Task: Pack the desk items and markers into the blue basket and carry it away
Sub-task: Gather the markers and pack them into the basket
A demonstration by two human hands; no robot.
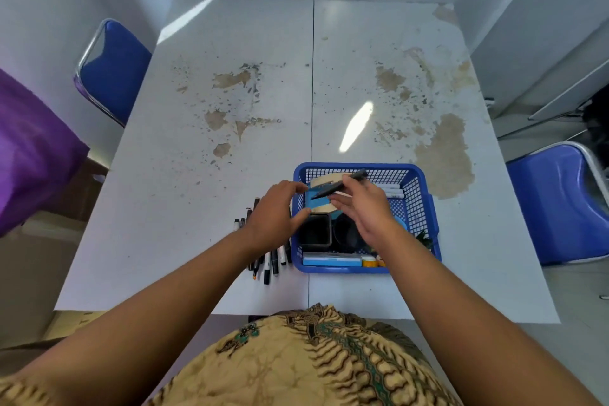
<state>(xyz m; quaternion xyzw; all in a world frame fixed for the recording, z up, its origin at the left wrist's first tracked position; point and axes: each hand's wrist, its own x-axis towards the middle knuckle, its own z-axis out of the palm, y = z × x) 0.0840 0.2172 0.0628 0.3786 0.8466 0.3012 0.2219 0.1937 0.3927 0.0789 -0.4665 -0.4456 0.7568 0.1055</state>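
Note:
The blue basket [420, 188] stands on the white table near its front edge. Inside it are a square black cup [315, 231], a round black cup [346, 234], a tape roll [324, 182], white markers [393, 191] along the far wall and a light blue box [331, 260] at the near wall. My right hand [364, 208] holds a dark marker [339, 184] above the basket. My left hand [275, 214] hovers with curved fingers at the basket's left rim and holds nothing. Several markers [272, 262] lie on the table left of the basket, partly under my left wrist.
The white table [230, 175] has worn brown patches and a seam down its middle. Blue chairs stand at the far left [113, 76] and at the right [560, 204]. A purple cloth [29, 148] hangs at the left edge.

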